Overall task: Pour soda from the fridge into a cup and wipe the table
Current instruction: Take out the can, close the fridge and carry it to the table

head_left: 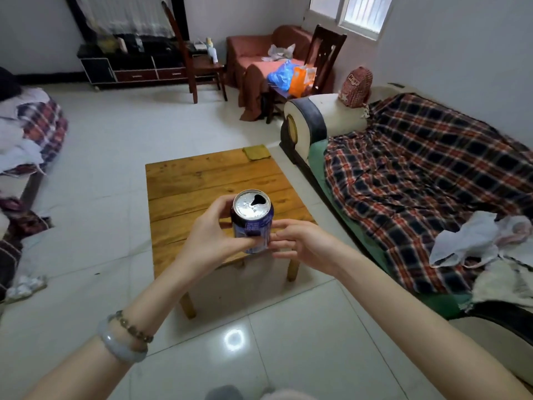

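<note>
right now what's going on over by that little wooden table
A person is holding a blue soda can in the left hand above a low wooden table. The can's top is already open, with droplets on the lid. The right hand is just beside the can with loose fingers; whether it touches the can is hard to tell. A yellow cloth lies at the table's far corner. No cup is in view.

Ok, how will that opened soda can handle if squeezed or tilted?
The soda can is thin metal, so hard squeezing probably dents it. Its mouth is open, so tilting likely spills. Droplets on top hint it's slippery.
</note>
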`<state>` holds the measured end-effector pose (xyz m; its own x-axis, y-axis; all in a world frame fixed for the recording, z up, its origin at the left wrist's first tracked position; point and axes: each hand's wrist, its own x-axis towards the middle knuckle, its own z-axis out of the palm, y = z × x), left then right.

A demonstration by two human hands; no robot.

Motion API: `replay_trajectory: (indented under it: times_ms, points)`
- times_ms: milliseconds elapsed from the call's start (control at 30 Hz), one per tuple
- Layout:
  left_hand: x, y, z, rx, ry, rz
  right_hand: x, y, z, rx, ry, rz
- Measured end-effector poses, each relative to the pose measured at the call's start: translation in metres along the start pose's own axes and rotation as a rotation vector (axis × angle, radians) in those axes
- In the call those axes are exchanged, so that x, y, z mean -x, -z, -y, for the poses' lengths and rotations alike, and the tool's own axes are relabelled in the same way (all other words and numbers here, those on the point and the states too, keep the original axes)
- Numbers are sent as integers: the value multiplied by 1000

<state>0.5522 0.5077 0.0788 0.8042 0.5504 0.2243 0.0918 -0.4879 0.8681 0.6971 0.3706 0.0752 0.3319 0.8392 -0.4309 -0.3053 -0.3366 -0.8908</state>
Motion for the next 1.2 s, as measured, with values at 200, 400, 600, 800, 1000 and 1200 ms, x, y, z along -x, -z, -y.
replay_trajectory:
  times_ms: [200,400,600,800,1000,1200]
  points:
    - [-68,-4,28,-9,89,-69,-81,34,29,41,-49,77]
    - [-146,2,76,-44,146,-115,-179,57,53,119,-61,99]
    - [-235,12,131,-45,228,-117,-287,77,83,159,-116,96]
    - [-301,8,192,-47,299,-123,-376,89,101,366,-122,49]
    - [-340,-12,263,-49,403,-112,-449,99,86,424,-145,57]
    - [-349,-39,351,-94,516,-54,-517,114,29,440,-198,104]
